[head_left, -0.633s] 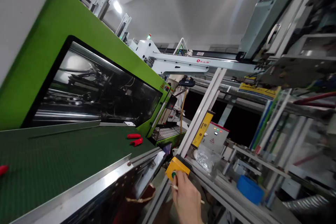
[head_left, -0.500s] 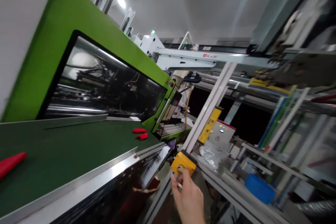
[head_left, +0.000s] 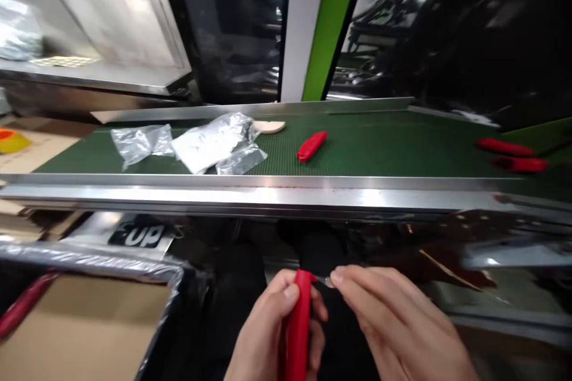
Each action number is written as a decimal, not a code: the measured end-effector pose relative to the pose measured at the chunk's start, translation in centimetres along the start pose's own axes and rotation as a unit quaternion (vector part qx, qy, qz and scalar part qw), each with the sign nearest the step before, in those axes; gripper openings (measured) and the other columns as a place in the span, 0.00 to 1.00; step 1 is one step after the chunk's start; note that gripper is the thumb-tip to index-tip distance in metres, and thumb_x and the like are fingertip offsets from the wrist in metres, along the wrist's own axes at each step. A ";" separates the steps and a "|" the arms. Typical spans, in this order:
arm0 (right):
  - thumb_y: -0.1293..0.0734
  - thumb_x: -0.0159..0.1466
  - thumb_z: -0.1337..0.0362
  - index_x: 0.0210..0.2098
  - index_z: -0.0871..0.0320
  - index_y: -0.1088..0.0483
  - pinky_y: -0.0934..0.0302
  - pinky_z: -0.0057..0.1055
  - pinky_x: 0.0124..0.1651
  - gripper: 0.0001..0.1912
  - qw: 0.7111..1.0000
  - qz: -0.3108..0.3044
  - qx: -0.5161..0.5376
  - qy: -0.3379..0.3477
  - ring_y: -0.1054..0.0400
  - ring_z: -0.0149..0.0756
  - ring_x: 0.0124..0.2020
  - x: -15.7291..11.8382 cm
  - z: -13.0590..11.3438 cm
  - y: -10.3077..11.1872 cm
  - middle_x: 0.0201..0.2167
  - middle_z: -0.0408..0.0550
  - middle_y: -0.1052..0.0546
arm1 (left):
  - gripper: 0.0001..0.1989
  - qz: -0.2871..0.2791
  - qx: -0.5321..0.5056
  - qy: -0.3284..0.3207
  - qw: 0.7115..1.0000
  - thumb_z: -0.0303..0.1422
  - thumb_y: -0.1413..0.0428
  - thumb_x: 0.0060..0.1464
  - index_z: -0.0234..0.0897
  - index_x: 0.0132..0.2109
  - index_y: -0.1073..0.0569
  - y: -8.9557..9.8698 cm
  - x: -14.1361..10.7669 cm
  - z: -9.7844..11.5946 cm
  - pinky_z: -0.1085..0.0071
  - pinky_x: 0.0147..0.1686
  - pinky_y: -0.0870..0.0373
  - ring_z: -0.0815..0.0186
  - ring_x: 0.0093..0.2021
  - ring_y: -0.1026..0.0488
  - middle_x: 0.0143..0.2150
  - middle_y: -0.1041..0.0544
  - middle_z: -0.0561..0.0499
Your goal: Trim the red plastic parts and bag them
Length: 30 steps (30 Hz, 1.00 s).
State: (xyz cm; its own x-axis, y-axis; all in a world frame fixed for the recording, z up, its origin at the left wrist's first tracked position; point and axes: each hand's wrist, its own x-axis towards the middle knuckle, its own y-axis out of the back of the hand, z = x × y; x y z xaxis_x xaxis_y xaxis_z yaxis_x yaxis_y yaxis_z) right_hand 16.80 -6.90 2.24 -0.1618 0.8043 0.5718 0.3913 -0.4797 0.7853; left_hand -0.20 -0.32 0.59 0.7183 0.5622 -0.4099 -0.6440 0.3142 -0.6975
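Note:
A long red plastic piece (head_left: 298, 327) stands nearly upright in my left hand (head_left: 272, 324), whose fingers wrap round it. At its top end, my right hand (head_left: 393, 315) pinches a small thin blade-like tool (head_left: 323, 280), with the tip touching the red piece. Beyond both hands, the green conveyor belt (head_left: 375, 143) runs across the view. On it lie a single red piece (head_left: 311, 146) near the middle and two more red pieces (head_left: 504, 147) at the far right.
Clear plastic bags (head_left: 223, 140) and a pale curved piece (head_left: 269, 126) lie on the belt. A metal rail (head_left: 277, 193) edges it. At the lower left is a box lined in dark plastic (head_left: 167, 286), holding cardboard and a red piece (head_left: 27, 303). Machine windows stand behind.
The view has swung left and down to the belt. My right hand has left the yellow button box. My left hand is now in view, gripping a red piece.

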 end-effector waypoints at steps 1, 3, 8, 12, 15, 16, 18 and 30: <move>0.39 0.61 0.79 0.53 0.62 0.31 0.34 0.35 0.43 0.21 1.000 -0.010 -0.007 0.011 0.31 0.38 0.45 0.0 0.0 -0.2 0.45 0.54 0.25 | 0.15 0.000 0.003 -0.007 1.000 0.43 0.53 0.62 0.36 0.39 0.31 -0.1 -0.1 0.1 0.83 0.14 0.41 0.76 0.20 0.36 0.36 0.28 0.50; 0.39 0.61 0.79 0.53 0.63 0.31 0.36 0.37 0.44 0.21 0.999 -0.014 -0.023 0.029 0.31 0.40 0.45 0.0 -0.1 -0.4 0.46 0.55 0.25 | 0.15 0.001 0.005 -0.010 1.000 0.42 0.54 0.62 0.36 0.39 0.32 -0.2 -0.5 0.2 0.84 0.14 0.41 0.76 0.20 0.36 0.36 0.28 0.50; 0.39 0.61 0.78 0.54 0.60 0.30 0.37 0.38 0.46 0.22 0.998 -0.027 -0.032 0.035 0.32 0.39 0.46 -0.2 0.0 -0.7 0.48 0.53 0.25 | 0.13 0.023 0.006 0.006 1.000 0.41 0.54 0.63 0.36 0.39 0.32 0.0 -1.1 0.5 0.84 0.15 0.41 0.76 0.21 0.36 0.35 0.29 0.50; 0.39 0.62 0.77 0.54 0.59 0.30 0.36 0.38 0.46 0.22 0.998 -0.042 -0.030 0.033 0.31 0.39 0.46 0.0 -0.1 -0.6 0.49 0.52 0.25 | 0.13 0.028 0.018 0.004 0.999 0.41 0.55 0.63 0.35 0.39 0.33 0.0 -1.2 0.6 0.84 0.15 0.41 0.76 0.20 0.36 0.34 0.29 0.50; 0.40 0.63 0.76 0.53 0.59 0.30 0.35 0.37 0.44 0.21 0.999 -0.032 -0.017 0.026 0.30 0.39 0.45 0.2 -0.3 -0.6 0.47 0.53 0.24 | 0.14 0.031 0.028 0.007 0.999 0.40 0.56 0.63 0.35 0.39 0.33 0.0 -1.3 0.6 0.84 0.14 0.42 0.77 0.19 0.37 0.34 0.28 0.50; 0.40 0.63 0.76 0.54 0.59 0.30 0.35 0.37 0.44 0.21 0.999 -0.031 -0.014 0.024 0.30 0.39 0.45 0.1 -0.3 -0.7 0.47 0.53 0.24 | 0.14 0.035 0.027 0.012 0.999 0.40 0.56 0.63 0.35 0.39 0.33 0.0 -1.2 0.6 0.84 0.14 0.43 0.77 0.19 0.38 0.34 0.29 0.50; 0.40 0.63 0.77 0.54 0.59 0.30 0.35 0.38 0.44 0.21 0.999 -0.031 -0.012 0.024 0.30 0.40 0.46 0.0 -0.3 -0.8 0.47 0.54 0.24 | 0.14 0.041 0.028 0.018 0.999 0.41 0.55 0.63 0.35 0.38 0.33 0.2 -1.2 0.5 0.83 0.14 0.44 0.77 0.19 0.39 0.31 0.30 0.51; 0.41 0.68 0.67 0.52 0.53 0.28 0.39 0.33 0.44 0.16 0.992 -0.078 -0.044 0.089 0.29 0.35 0.43 -1.5 -1.5 -1.2 0.45 0.46 0.22 | 0.12 0.074 0.014 0.017 0.997 0.41 0.52 0.61 0.36 0.39 0.32 0.7 -0.7 1.7 0.82 0.15 0.43 0.75 0.22 0.38 0.35 0.29 0.50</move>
State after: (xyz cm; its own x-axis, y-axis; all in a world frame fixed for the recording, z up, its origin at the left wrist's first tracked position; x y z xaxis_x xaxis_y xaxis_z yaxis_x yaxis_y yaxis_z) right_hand 15.23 -8.01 0.78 -0.3756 0.8001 0.4677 0.2699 -0.3884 0.8811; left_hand -1.57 0.80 1.35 0.6225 0.5783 -0.5274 -0.7507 0.2504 -0.6114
